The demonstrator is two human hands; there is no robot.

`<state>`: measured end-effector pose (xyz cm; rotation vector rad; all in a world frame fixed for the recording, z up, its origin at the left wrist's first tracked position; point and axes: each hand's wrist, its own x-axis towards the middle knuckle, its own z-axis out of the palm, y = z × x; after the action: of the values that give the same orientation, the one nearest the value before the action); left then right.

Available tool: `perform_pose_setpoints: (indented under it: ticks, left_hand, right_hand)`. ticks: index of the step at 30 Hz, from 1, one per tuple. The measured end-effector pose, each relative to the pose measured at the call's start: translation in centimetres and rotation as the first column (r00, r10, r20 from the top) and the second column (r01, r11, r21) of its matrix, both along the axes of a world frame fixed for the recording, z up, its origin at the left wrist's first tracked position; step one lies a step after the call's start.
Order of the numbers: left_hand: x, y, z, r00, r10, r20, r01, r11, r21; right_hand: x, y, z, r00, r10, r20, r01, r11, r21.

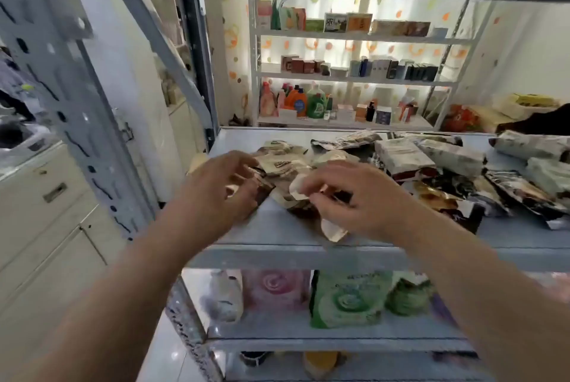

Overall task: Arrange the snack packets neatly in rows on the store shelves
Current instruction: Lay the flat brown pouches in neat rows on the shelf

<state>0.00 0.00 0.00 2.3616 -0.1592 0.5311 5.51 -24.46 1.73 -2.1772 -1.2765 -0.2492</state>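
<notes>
Over the grey shelf (277,229), the left hand (222,187) has its fingers curled round a brown snack packet (262,193); the right hand (351,199) pinches a beige snack packet (331,229), other packets (401,158) scattered alongside

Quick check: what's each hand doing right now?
Left hand: grips a brown snack packet.
Right hand: pinches a beige snack packet.

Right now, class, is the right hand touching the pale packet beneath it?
Touching. Head view: the right hand pinches the pale packet, fingers curled round it.
</notes>
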Motion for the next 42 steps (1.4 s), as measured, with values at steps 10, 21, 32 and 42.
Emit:
perform_pose_setpoints:
  ticks: [10,21,32,42]
  left_hand:
    - [20.3,2.1,-1.4,0.794,0.347,-0.499,-0.082,0.875,0.478]
    - [22.6,6.6,-4.0,0.852,0.191,-0.487,-0.355,0.895,-0.271]
    - [23.3,7.8,-5.7,0.816,0.568,-0.106,-0.575,0.817,-0.051]
    - [23.8,7.6,-6.8,0.842,0.534,-0.075,-0.538,0.84,-0.07]
  right_hand:
    - [12.8,4.9,0.4,0.996,-0.085,0.028,0.072,0.573,-0.817]
    - [18.4,4.4,4.2,0.942,-0.047,-0.333,-0.097,0.91,-0.404]
    - [31.0,9.1,2.1,0.798,-0.291,-0.528,0.105,0.93,-0.353]
    - [28.2,9.8,4.0,0.978,-0.183,0.096,0.202,0.942,-0.268]
